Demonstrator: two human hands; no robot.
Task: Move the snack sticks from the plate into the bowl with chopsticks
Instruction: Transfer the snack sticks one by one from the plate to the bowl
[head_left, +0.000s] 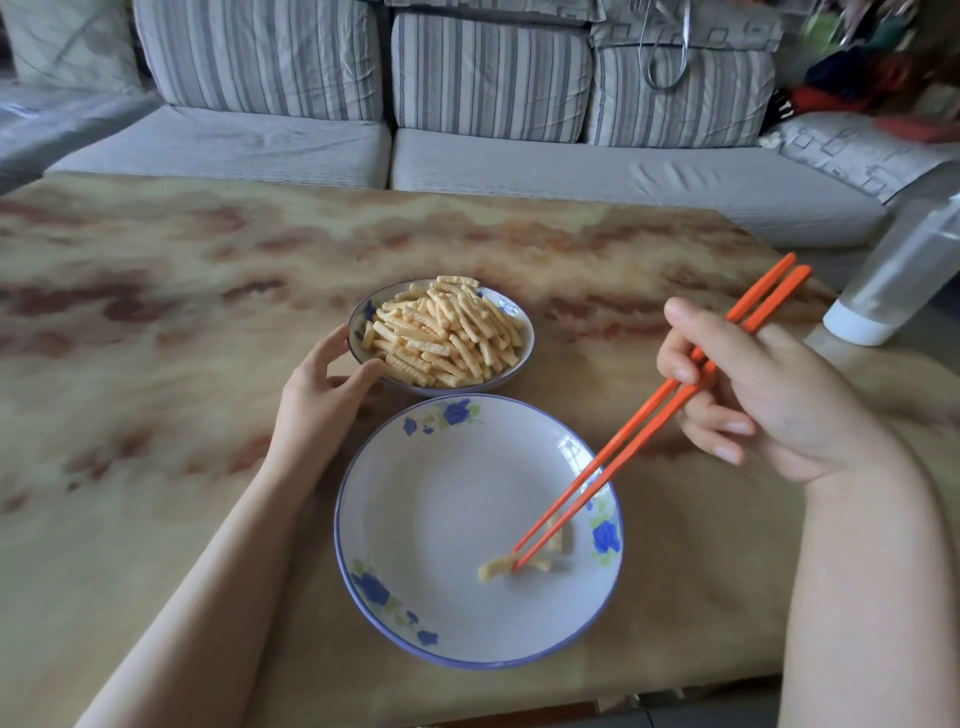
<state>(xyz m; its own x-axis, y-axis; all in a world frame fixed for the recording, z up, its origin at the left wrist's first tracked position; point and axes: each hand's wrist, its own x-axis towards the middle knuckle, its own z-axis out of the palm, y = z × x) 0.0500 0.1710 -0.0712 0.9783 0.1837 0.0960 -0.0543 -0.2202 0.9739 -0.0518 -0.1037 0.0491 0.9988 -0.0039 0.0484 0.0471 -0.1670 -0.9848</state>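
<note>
Right hand (753, 395), on the right above the table: fingers curled and clamped on a pair of chopsticks (639, 428). Slim, smooth, orange, slanting down and left into the plate. Tips close together at one of the snack sticks (496, 566); pinching or merely touching, cannot tell. Two or three of these short, pale yellow, ridged pieces at the near right of the plate's floor, just inside a blue flower on the rim.

Left hand (322, 405), left of centre: thumb and forefinger spread in a wide curve, cupped round the near-left side of the bowl (511, 309), fingertips touching its rim and wall. Other fingers hidden underneath.

Bowl small, round, glazed white with blue flower marks, standing just beyond the plate, edges almost meeting. Inside, a tall heap (441, 338) of the same crinkle-cut sticks, piled well above the rim.

Plate (441, 493) wide, shallow, glossy white, with a thin blue line round the rim. Blue flowers with green leaves at far left, near left and right. A patch of window glare on the far right of its floor.

Beneath both, a table (156, 364) with a smooth, marbled surface in tan and rust. At its right edge, a clear bottle (893, 280) with a white end resting on the tabletop. On the far side, a sofa (493, 156) with grey striped, rumpled cushions. At far right, a blurred jumble of coloured cloth.
</note>
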